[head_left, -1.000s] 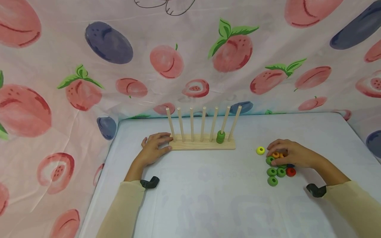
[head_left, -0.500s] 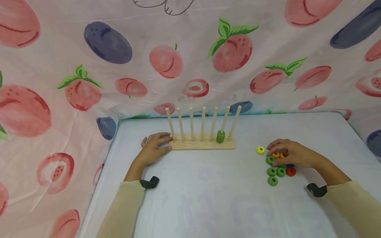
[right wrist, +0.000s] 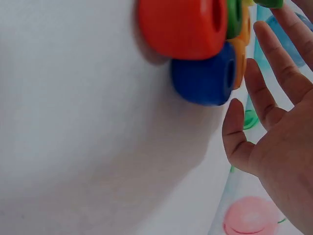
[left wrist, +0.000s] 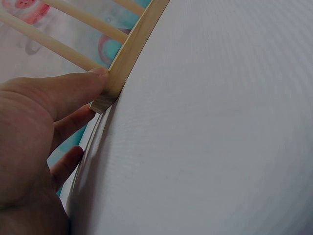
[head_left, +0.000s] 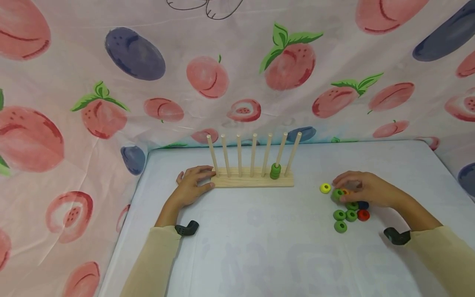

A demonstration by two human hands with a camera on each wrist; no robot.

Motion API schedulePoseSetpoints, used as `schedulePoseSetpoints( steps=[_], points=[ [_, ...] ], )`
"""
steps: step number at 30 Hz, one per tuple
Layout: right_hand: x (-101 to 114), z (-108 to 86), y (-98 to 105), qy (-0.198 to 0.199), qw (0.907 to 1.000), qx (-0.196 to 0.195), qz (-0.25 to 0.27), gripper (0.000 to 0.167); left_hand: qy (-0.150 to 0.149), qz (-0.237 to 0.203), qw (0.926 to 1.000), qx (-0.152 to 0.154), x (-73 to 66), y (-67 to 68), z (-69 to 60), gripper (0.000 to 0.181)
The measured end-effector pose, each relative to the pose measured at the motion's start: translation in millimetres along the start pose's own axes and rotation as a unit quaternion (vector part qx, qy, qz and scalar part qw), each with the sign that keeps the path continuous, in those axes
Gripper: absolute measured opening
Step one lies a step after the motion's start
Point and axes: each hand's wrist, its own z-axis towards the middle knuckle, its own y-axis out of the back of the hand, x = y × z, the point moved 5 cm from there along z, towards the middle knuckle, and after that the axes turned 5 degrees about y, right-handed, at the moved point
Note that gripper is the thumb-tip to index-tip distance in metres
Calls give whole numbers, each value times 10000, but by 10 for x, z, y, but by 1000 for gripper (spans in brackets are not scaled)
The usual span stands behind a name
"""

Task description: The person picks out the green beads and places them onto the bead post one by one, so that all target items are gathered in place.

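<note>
- Our right hand (head_left: 371,190) pinches a green bead (head_left: 335,196) between thumb and fingertip, at the far left edge of the loose pile.
- Our left hand (head_left: 191,185) grips the left end of the wooden peg rack (head_left: 241,181), thumb at the near edge; some of its other fingers are partly hidden.
- The rack stands on the far part of the white table (head_left: 259,247), left of the pile. Stacked green beads (head_left: 275,171) circle its second peg from the right; we cannot count them surely.
- The orange beads (right wrist: 239,58) are largely covered by our right hand in the head view.
- The right wrist view cuts off the pinched bead at its top edge, and our thumb is out of that view. The left wrist view crops the pegs.
- A yellow bead (head_left: 322,190) lies left of the pile, a red bead (head_left: 363,216) at its right, near a blue bead (head_left: 363,205); loose green beads (head_left: 340,229) fill the near left.
- Compared with half a second ago, the pinched bead is slightly farther, and the blue bead shows more. Our left hand and the rack look unmoved.
</note>
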Motion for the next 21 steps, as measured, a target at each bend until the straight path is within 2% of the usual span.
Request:
schedulePoseSetpoints(
  steps=[6, 18, 21],
  points=[
    [103, 24, 89, 57, 9991, -276, -308, 30, 8, -4, 10000, 11, -3, 2, 1, 42],
    [324, 68, 218, 117, 9962, -731, -449, 20, 62, 34, 10000, 47, -43, 14, -15, 43],
    [371, 79, 242, 240, 9950, -842, -484, 19, 65, 13, 10000, 45, -56, 21, -19, 43]
  ],
)
